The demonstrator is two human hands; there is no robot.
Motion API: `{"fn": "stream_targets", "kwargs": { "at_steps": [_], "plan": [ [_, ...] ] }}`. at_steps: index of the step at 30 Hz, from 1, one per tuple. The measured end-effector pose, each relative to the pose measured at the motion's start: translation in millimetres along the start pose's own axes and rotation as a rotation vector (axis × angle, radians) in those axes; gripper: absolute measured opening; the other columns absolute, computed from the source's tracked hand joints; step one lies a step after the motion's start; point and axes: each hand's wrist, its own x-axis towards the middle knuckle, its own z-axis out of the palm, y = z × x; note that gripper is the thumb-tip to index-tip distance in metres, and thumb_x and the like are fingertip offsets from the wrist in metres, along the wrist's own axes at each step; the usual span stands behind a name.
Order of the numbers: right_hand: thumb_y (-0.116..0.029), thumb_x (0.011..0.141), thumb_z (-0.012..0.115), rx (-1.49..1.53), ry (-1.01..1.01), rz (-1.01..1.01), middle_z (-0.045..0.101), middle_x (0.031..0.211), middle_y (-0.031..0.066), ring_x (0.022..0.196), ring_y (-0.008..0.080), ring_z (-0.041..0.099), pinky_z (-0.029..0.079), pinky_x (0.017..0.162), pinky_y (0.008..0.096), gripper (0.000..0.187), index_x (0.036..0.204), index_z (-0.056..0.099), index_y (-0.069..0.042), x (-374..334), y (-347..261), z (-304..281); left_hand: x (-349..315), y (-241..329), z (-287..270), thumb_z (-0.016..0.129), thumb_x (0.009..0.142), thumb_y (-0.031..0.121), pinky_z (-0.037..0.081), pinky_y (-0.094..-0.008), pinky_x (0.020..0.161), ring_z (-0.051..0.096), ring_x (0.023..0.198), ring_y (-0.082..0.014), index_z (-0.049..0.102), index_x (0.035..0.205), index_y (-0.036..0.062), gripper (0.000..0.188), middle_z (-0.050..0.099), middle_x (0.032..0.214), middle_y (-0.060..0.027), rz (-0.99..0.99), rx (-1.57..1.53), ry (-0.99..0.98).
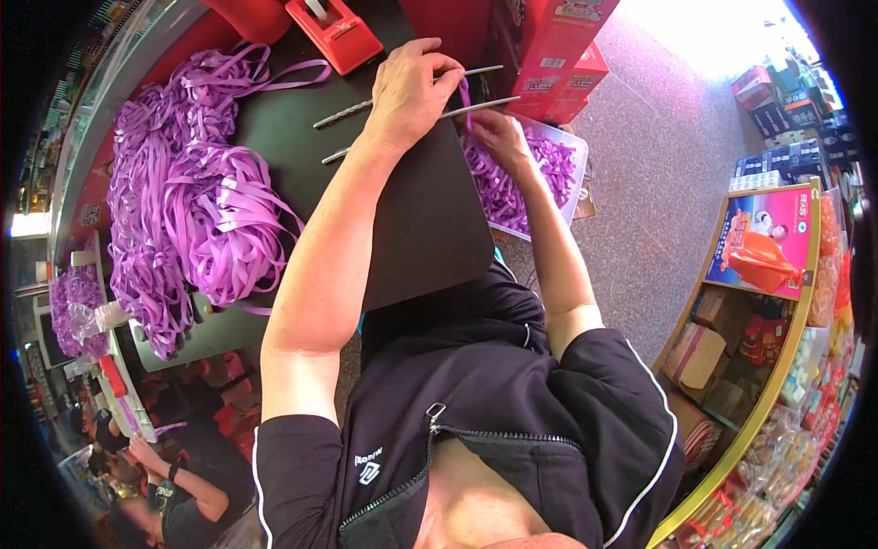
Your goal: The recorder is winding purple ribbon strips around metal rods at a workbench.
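Observation:
A narrow strip of purple ribbon point(467, 99) runs between my two hands at the table's far right corner. My left hand point(413, 90) is closed, thumb and fingers pinched at the upper end of the strip. Lower and to the right, my right hand point(498, 137) has its fingers closed around the strip's lower part, above a pale plastic tub point(580, 165) of loose purple ribbon pieces point(549, 167). Two thin metal rods, an upper rod point(343, 113) and a lower rod point(498, 102), lie across the table beneath my left hand and wrist, which partly hide them.
A big tangled heap of purple ribbon point(219, 197) covers the left of the dark table point(430, 229). A red tape dispenser point(338, 35) sits at the far edge, near red boxes point(553, 55). Right of the aisle stands a shelf cabinet point(732, 339). Another person point(183, 499) works at lower left.

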Motion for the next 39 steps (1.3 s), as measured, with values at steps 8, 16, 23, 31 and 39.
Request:
{"fn": "stream_targets", "kwargs": {
  "at_steps": [8, 16, 23, 31, 39],
  "plan": [
    [-0.020, 0.086, 0.063, -0.047, -0.036, 0.206, 0.071, 0.085, 0.0092, 0.076, 0.0110, 0.065, 0.050, 0.070, 0.0285, 0.024, 0.103, 0.068, -0.004, -74.4, 112.2, 8.0, 1.1, -1.2, 1.1, 0.063, 0.084, 0.027, 0.039, -0.0394, 0.098, 0.052, 0.116, -0.0305, 0.071, 0.093, 0.0095, 0.022, 0.056, 0.126, -0.0134, 0.017, -0.007, -0.010],
    [-0.010, 0.083, 0.066, 0.110, 0.049, 0.319, 0.069, 0.093, 0.0108, 0.082, 0.0143, 0.065, 0.051, 0.074, 0.0296, 0.025, 0.108, 0.065, -0.004, -120.7, 124.5, 29.2, 3.6, -15.8, 3.8, 0.064, 0.084, 0.025, 0.038, -0.0345, 0.098, 0.052, 0.118, -0.0279, 0.070, 0.098, 0.0039, 0.026, 0.057, 0.125, -0.0159, 0.064, -0.088, -0.044],
    [-0.008, 0.076, 0.071, -0.270, 0.165, -0.168, 0.057, 0.099, 0.0122, 0.096, 0.0271, 0.059, 0.050, 0.082, 0.0373, 0.026, 0.101, 0.063, -0.008, -144.0, 85.5, 13.0, 6.7, -22.1, 4.4, 0.062, 0.086, 0.030, 0.036, -0.0351, 0.101, 0.050, 0.121, -0.0287, 0.070, 0.100, 0.0062, 0.029, 0.052, 0.131, -0.0174, 0.062, -0.091, -0.079],
    [-0.010, 0.074, 0.071, -0.453, 0.145, -0.289, 0.048, 0.120, 0.0127, 0.105, 0.0290, 0.052, 0.047, 0.087, 0.0377, 0.051, 0.123, 0.057, -0.015, -176.8, 52.1, -25.8, 7.5, -16.1, 2.8, 0.063, 0.083, 0.033, 0.039, -0.0381, 0.099, 0.051, 0.118, -0.0321, 0.071, 0.099, 0.0084, 0.030, 0.052, 0.130, -0.0194, 0.049, 0.001, -0.063],
    [-0.014, 0.081, 0.068, -0.477, 0.047, -0.252, 0.054, 0.113, 0.0116, 0.105, 0.0274, 0.052, 0.046, 0.085, 0.0370, 0.013, 0.093, 0.069, -0.011, -194.6, 51.9, -18.7, 9.4, -16.6, 1.2, 0.059, 0.084, 0.036, 0.038, -0.0391, 0.100, 0.049, 0.121, -0.0339, 0.071, 0.099, 0.0073, 0.034, 0.052, 0.129, -0.0215, 0.005, 0.026, -0.113]
  ]
}}
